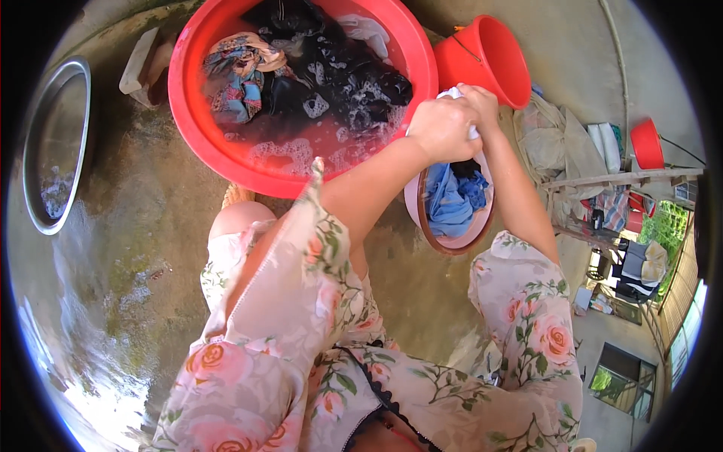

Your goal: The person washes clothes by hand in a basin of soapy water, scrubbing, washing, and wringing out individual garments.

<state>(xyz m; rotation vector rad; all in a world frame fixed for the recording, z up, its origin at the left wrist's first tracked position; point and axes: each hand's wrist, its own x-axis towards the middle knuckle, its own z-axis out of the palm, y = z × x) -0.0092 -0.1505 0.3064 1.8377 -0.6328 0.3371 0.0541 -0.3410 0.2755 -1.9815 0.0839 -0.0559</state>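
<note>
Both my left hand [443, 124] and my right hand [480, 104] are clenched around a bunched white cloth [452, 94], of which only small parts show between the fingers. They are close together above the right rim of a large red plastic tub [189, 133]. Soapy water fills the tub, with dark wet garments [333, 68], a patterned cloth [240, 76] and a pale, whitish piece [367, 34] in it. Below my hands stands a smaller pink basin [415, 209] with a brown rim, holding blue clothing [452, 198] and a black piece [466, 168].
A red bucket [480, 59] leans beside the tub at the upper right. On the wet concrete floor [141, 226], a metal basin [85, 130] lies far left, near a pale block [141, 62]. Sacks [545, 135] and a wooden rack [627, 178] line the right side.
</note>
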